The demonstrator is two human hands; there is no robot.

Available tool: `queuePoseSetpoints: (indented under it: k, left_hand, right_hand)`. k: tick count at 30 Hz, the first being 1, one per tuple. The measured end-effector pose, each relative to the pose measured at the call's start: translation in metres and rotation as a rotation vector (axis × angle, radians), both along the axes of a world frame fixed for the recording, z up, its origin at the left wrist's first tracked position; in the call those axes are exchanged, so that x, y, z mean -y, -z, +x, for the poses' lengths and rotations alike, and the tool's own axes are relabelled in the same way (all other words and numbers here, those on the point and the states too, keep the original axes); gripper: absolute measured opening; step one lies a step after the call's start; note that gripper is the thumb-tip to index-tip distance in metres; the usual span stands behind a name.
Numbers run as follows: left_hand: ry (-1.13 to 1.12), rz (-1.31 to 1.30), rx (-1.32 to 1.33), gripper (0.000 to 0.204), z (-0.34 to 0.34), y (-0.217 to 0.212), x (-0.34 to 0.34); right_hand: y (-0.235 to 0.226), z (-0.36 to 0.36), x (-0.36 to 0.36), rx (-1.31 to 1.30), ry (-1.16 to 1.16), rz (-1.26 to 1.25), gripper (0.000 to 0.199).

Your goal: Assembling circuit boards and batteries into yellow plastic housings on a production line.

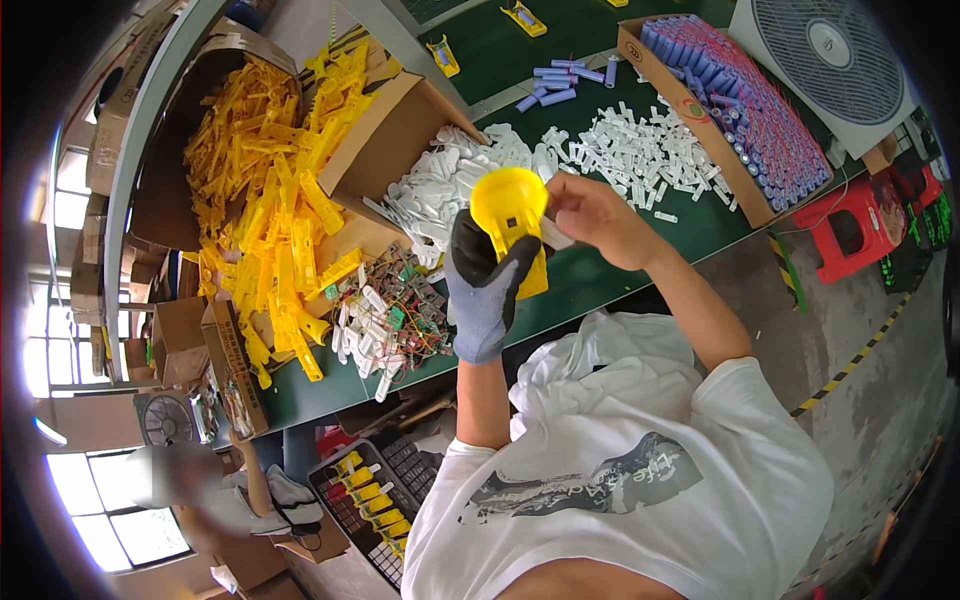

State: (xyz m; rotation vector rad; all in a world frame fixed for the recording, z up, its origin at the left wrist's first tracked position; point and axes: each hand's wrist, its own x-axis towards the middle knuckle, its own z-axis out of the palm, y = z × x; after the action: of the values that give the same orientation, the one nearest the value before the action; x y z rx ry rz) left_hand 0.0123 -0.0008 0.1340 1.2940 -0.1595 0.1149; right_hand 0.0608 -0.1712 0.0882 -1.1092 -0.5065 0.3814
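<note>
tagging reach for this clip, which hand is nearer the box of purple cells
Right. The bare right hand is left of the box; the gloved left hand, holding the yellow piece, is farther left.

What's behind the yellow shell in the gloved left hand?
Past the edges of the yellow shell, white plastic parts and the green bench show. Whatever lies directly behind it is covered, including part of the gloved left hand.

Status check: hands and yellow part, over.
Left hand, gloved: gripping yellow plastic part. Right hand, bare: at the part's right edge. White plastic pieces heaped on green bench beyond.
</note>
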Motion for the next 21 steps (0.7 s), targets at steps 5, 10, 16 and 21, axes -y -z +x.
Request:
queuePoseSetpoints:
  k: [5,10,16,21]
  left_hand:
    - [0.346,0.42,0.155,0.04,0.011,0.021,-0.04]
    - [0.548,0.556,0.482,0.047,0.028,0.02,-0.045]
    - [0.651,0.37,0.361,0.047,0.033,0.041,-0.044]
    - [-0.2,-0.224,0.063,0.032,0.041,0.034,-0.002]
  right_hand:
    - [0.016,0.009,-0.004,0.074,-0.355,-0.122,0.038]
    - [0.07,0.0,-0.015,-0.499,-0.684,0.174,0.063]
    - [0.099,-0.019,0.008,-0.357,-0.533,0.271,0.041]
    - [0.06,-0.036,0.002,-0.051,0.395,-0.181,0.016]
